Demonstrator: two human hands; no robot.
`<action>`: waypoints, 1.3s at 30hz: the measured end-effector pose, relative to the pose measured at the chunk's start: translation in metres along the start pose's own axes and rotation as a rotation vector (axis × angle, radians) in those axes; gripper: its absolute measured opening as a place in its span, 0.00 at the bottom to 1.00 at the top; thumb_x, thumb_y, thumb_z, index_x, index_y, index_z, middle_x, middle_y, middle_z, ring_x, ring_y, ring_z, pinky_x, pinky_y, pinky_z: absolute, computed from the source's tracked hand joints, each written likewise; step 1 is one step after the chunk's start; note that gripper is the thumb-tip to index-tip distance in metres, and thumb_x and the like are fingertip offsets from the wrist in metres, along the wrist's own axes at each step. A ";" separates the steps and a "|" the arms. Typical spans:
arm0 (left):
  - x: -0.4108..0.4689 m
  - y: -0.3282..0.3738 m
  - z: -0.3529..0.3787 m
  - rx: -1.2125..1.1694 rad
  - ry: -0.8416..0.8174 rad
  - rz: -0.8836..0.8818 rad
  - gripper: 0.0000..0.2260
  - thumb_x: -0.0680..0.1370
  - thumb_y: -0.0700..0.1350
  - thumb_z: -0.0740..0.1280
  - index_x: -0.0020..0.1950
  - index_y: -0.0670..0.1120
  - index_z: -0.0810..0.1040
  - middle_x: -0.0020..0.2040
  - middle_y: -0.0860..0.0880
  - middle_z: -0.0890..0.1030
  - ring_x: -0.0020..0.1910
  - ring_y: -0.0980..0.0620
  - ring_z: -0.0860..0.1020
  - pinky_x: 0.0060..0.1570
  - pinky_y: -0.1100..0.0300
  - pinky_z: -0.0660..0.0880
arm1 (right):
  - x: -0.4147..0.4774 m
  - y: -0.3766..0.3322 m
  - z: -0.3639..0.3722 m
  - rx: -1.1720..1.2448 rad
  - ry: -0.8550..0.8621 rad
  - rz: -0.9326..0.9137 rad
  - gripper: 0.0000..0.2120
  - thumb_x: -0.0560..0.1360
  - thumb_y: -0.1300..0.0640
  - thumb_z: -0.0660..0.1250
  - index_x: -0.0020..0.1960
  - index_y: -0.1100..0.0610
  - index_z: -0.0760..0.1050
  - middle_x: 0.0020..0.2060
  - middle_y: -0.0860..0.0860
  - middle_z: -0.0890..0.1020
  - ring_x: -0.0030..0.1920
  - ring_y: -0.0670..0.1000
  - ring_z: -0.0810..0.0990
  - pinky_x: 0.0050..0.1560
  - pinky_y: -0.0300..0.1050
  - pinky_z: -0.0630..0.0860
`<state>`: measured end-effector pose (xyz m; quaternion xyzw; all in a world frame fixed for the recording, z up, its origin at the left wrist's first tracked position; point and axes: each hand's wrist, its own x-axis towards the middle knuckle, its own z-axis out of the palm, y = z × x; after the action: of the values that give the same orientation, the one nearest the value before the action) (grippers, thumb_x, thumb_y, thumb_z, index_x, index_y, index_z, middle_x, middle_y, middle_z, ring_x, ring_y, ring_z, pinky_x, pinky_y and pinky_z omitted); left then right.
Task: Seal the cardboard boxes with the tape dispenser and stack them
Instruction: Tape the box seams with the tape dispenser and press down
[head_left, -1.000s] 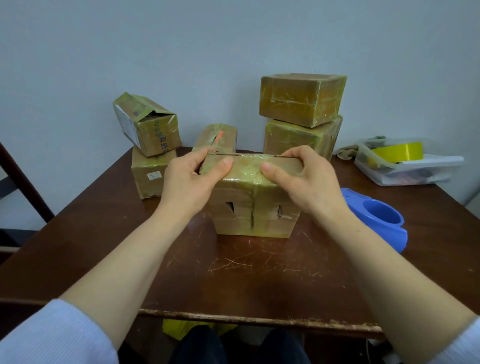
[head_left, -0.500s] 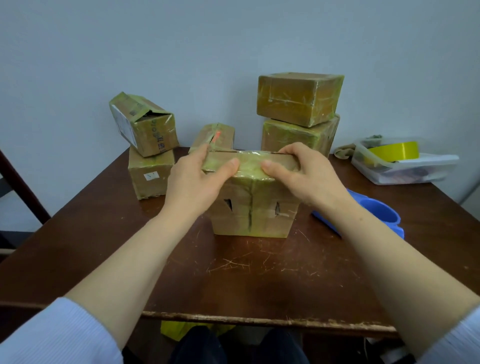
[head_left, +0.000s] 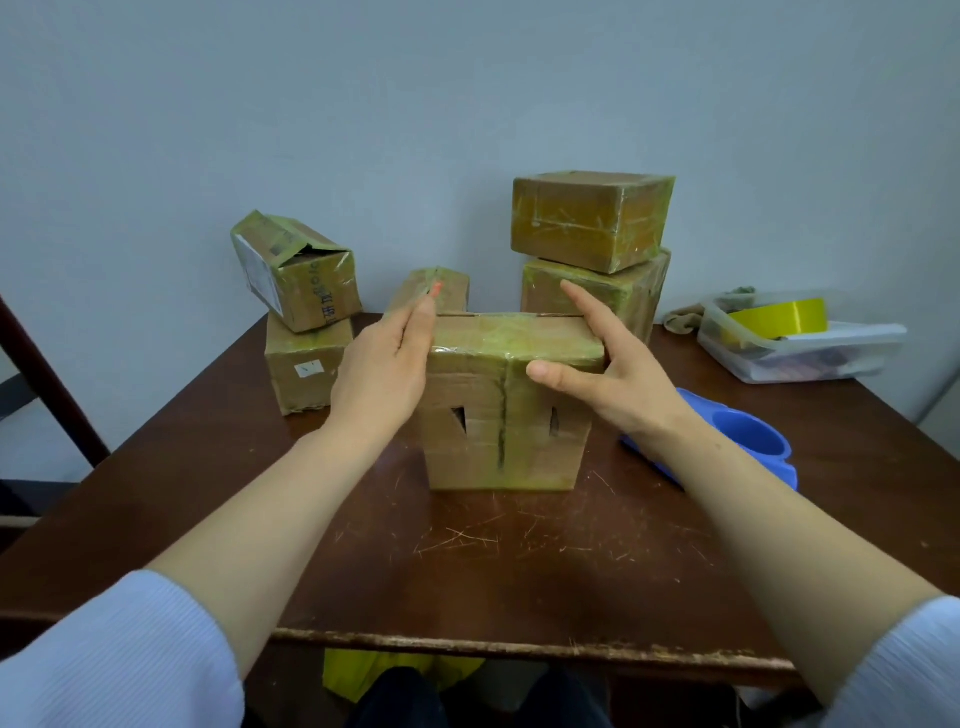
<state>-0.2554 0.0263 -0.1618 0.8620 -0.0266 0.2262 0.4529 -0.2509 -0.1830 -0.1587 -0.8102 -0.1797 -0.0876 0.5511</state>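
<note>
A taped cardboard box (head_left: 498, 415) stands in the middle of the brown table (head_left: 519, 561), yellowish tape across its top. My left hand (head_left: 384, 369) lies flat against the box's left side, fingers straight. My right hand (head_left: 602, 364) is spread at the box's right top corner, thumb in front of the near face, fingers above the top edge. The blue tape dispenser (head_left: 737, 441) lies on the table behind my right forearm. A stack of two sealed boxes (head_left: 592, 249) stands at the back right.
At the back left, a box with an open flap (head_left: 296, 270) sits tilted on another box (head_left: 304, 369). A small box (head_left: 434, 291) stands behind the middle one. A clear plastic tub (head_left: 800, 348) with a yellow tape roll (head_left: 779, 317) is at the far right.
Both hands have let go of the top of the middle box and opened; the left moved to the box's left side, the right lifted toward its right corner.
</note>
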 end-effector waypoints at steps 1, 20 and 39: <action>0.002 0.001 -0.003 0.034 -0.049 0.007 0.21 0.80 0.64 0.50 0.56 0.57 0.79 0.45 0.50 0.81 0.49 0.49 0.77 0.50 0.53 0.72 | 0.003 -0.001 -0.003 0.047 0.050 0.004 0.36 0.65 0.47 0.75 0.70 0.42 0.65 0.64 0.37 0.69 0.64 0.36 0.67 0.58 0.24 0.66; -0.024 -0.014 0.017 0.082 -0.217 0.071 0.17 0.68 0.64 0.67 0.47 0.54 0.85 0.38 0.54 0.83 0.42 0.55 0.80 0.45 0.55 0.75 | 0.015 0.011 0.028 -0.162 -0.185 0.171 0.22 0.75 0.45 0.65 0.56 0.65 0.77 0.51 0.60 0.82 0.48 0.51 0.81 0.50 0.44 0.75; -0.035 -0.080 0.034 0.168 -0.277 -0.238 0.14 0.79 0.46 0.64 0.63 0.45 0.78 0.63 0.48 0.79 0.65 0.50 0.74 0.66 0.56 0.67 | -0.018 0.029 0.080 -1.000 -0.752 -0.154 0.26 0.83 0.49 0.49 0.77 0.57 0.51 0.77 0.51 0.50 0.76 0.48 0.51 0.72 0.40 0.47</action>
<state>-0.2540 0.0403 -0.2542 0.9167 0.0326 0.0518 0.3948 -0.2602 -0.1218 -0.2204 -0.9299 -0.3564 0.0907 -0.0031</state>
